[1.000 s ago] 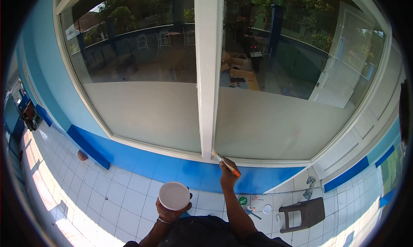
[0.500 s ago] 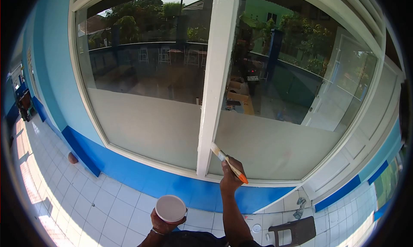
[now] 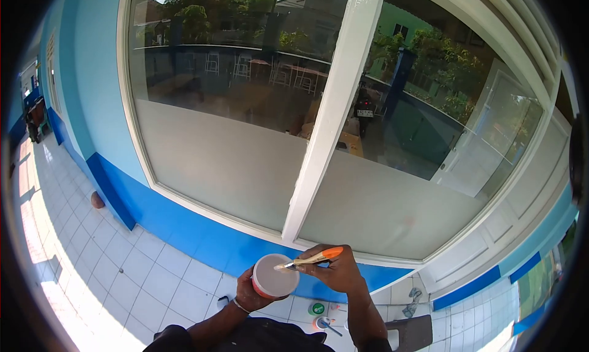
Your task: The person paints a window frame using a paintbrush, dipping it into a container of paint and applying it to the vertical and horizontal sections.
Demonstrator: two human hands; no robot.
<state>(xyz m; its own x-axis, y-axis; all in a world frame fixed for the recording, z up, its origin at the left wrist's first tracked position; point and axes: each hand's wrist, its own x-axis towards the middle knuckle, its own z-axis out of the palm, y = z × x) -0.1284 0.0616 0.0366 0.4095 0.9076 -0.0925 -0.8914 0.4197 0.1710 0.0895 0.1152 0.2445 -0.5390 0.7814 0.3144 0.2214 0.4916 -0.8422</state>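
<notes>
My left hand (image 3: 248,294) is wrapped round a small tub (image 3: 264,290) with a reddish side and pale paint inside, held up in front of my body. My right hand (image 3: 340,271) grips a paintbrush (image 3: 308,260) by its wooden, orange-ended handle. The brush points left and down, and its bristles (image 3: 281,267) are over the tub's opening, at the paint. Beyond both hands rises the white window post (image 3: 331,116) between two panes.
A blue wall base (image 3: 202,220) runs below the white-framed window. On the tiled floor (image 3: 162,284) are a green-lidded container (image 3: 316,309), a cup with a stick (image 3: 321,322), a dark stool (image 3: 414,333) and a rag (image 3: 413,303). A panelled door (image 3: 491,241) is at right.
My right hand has brought the brush from the window post down to the tub, turning its bristles leftward. My left hand has raised the tub and moved it right. The view has shifted.
</notes>
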